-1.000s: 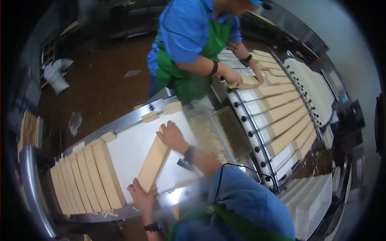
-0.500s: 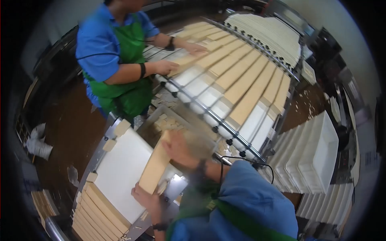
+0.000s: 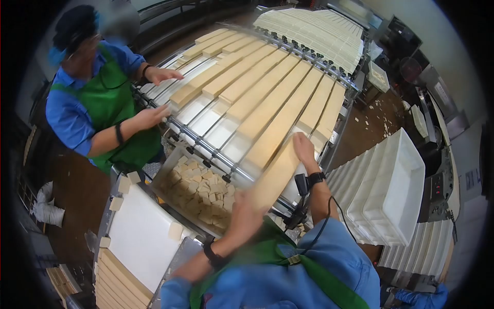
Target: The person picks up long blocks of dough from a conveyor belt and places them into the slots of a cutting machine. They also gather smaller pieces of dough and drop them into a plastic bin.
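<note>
My left hand (image 3: 245, 212) and my right hand (image 3: 304, 148) grip the two ends of a long beige slab (image 3: 278, 178), which looks like dough. The left hand, somewhat blurred, is at the near end and the right hand at the far end. The slab slants over the near edge of a conveyor (image 3: 217, 131), where several similar slabs (image 3: 280, 105) lie side by side. Beneath and left of my left hand is a bin (image 3: 170, 177) of small beige offcuts (image 3: 201, 191).
A co-worker (image 3: 110, 87) in a green apron stands at the conveyor's left side, hands near a slab's end. A white board (image 3: 146, 219) at lower left bears a small square piece (image 3: 175, 230) and several strips (image 3: 121, 278). White trays (image 3: 393, 190) are stacked at right.
Both my hands have carried the slab from the white board up and right to the conveyor. A small square piece now shows on the board. The co-worker's hands have come off a slab.
</note>
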Tool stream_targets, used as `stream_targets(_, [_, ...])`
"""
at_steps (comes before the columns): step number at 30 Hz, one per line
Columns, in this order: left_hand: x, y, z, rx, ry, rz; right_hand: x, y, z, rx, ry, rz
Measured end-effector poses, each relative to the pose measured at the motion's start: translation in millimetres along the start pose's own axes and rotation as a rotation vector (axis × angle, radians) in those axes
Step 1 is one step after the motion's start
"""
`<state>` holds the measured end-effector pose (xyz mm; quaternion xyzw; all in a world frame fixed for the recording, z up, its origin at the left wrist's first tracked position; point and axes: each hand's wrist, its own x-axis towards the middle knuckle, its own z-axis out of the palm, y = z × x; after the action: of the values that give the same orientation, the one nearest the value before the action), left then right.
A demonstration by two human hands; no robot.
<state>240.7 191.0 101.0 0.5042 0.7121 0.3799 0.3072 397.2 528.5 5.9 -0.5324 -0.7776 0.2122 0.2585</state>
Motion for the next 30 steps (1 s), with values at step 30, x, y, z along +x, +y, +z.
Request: stream_targets(30, [14.5,-91.0,-1.1,-0.174,0.468,-0.056,-134.8,-64.1,-3.1,-0.48,-0.421,-0.643])
